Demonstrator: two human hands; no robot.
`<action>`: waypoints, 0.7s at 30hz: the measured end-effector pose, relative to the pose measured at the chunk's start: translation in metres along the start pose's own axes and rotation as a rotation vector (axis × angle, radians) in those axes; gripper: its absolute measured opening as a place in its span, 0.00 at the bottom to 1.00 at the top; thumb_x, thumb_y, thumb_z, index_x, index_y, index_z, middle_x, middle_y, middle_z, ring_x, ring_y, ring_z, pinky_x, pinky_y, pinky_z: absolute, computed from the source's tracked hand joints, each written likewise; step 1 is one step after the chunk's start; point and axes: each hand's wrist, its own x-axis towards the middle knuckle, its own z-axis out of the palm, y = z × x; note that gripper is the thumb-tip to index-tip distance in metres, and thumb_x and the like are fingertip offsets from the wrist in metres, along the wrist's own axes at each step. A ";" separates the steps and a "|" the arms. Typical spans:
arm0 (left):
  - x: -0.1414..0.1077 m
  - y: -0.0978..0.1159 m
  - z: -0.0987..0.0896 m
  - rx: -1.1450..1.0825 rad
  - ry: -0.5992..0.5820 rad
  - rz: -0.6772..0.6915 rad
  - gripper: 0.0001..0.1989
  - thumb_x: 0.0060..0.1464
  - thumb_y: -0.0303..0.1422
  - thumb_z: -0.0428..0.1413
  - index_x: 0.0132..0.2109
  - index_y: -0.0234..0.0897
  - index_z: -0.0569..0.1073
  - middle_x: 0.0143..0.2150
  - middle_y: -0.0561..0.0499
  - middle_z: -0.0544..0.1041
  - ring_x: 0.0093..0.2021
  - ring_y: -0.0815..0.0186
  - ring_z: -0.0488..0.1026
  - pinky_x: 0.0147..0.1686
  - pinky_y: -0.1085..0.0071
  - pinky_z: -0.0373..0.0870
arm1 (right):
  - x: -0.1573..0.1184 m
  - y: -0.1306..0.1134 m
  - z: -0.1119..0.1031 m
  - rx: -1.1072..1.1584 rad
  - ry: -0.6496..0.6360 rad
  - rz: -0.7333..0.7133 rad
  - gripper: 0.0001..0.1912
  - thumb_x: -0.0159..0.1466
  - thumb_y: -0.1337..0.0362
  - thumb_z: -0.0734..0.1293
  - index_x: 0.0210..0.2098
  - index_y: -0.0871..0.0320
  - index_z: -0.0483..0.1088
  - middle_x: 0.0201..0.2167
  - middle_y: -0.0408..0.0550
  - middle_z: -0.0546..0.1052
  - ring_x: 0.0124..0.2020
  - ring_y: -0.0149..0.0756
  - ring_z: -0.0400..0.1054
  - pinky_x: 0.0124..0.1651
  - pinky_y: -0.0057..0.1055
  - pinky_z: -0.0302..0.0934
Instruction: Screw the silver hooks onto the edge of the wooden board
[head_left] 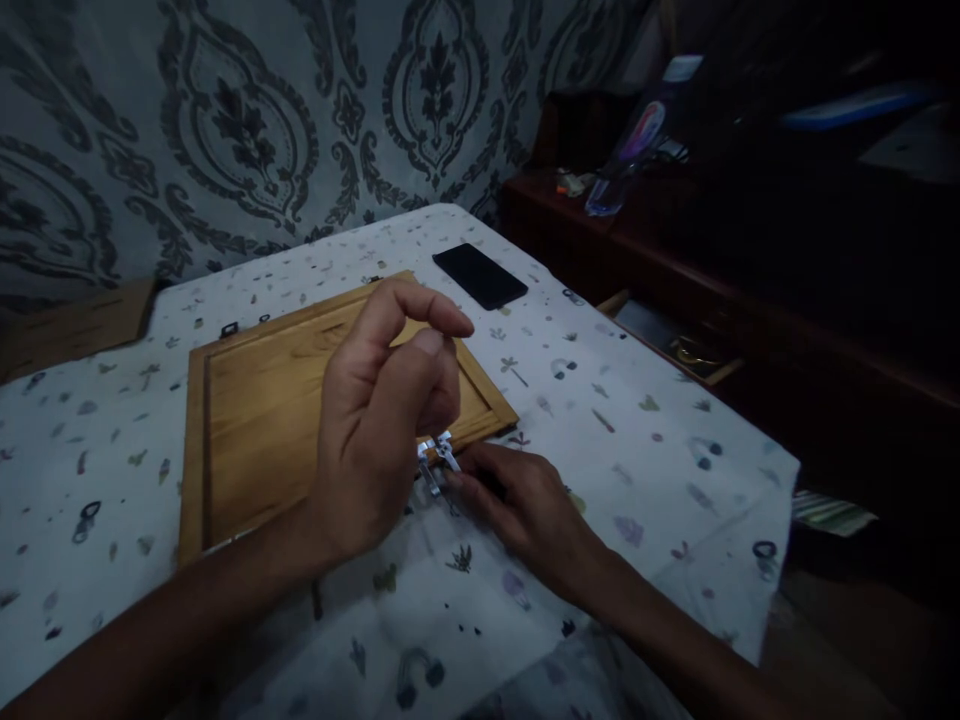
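Note:
A flat wooden panel (266, 405) with a raised frame lies on the table. At its near edge is a shiny silver metal clasp (435, 462) with narrow arms, partly covered by my hands. My right hand (529, 505) rests low beside that edge, thumb and fingertips closed on the clasp's right part. Above the panel I hold up my left hand (382, 420), fingers curled and thumb pressed against them, the index finger bent over the top. Whether anything is inside that curl is hidden. The left hand also blocks part of the panel from sight.
A black phone (480, 275) lies farther back on the patterned white tablecloth (645, 470). Brown cardboard (75, 325) sits at the far left by the wall. To the right stands dark furniture with a plastic bottle (637, 140) on top and a partly open drawer (686, 350).

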 end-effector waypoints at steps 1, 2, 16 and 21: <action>0.000 -0.002 0.000 -0.002 0.008 -0.001 0.06 0.60 0.26 0.48 0.35 0.38 0.67 0.17 0.60 0.53 0.18 0.74 0.48 0.19 0.72 0.50 | 0.000 0.000 0.000 0.000 0.003 0.002 0.18 0.69 0.55 0.58 0.26 0.57 0.64 0.20 0.41 0.68 0.22 0.31 0.61 0.28 0.28 0.52; 0.001 -0.004 0.000 -0.003 0.012 -0.007 0.05 0.59 0.27 0.48 0.35 0.38 0.67 0.17 0.59 0.53 0.18 0.74 0.48 0.19 0.72 0.50 | 0.000 -0.001 0.000 0.001 0.004 0.004 0.18 0.69 0.55 0.58 0.26 0.57 0.64 0.21 0.41 0.69 0.22 0.30 0.62 0.28 0.28 0.53; -0.001 -0.011 -0.001 0.055 -0.056 -0.014 0.06 0.62 0.30 0.49 0.37 0.40 0.69 0.18 0.58 0.55 0.18 0.72 0.51 0.20 0.72 0.53 | -0.001 0.000 -0.001 0.008 -0.015 -0.009 0.15 0.68 0.59 0.60 0.26 0.56 0.62 0.22 0.41 0.70 0.23 0.30 0.62 0.29 0.27 0.52; -0.007 0.006 0.001 0.208 -0.258 -0.179 0.08 0.62 0.28 0.47 0.43 0.44 0.70 0.20 0.57 0.59 0.21 0.71 0.56 0.21 0.74 0.56 | -0.003 -0.001 -0.002 0.038 -0.003 -0.021 0.13 0.68 0.61 0.58 0.27 0.57 0.64 0.25 0.44 0.73 0.26 0.33 0.66 0.31 0.29 0.54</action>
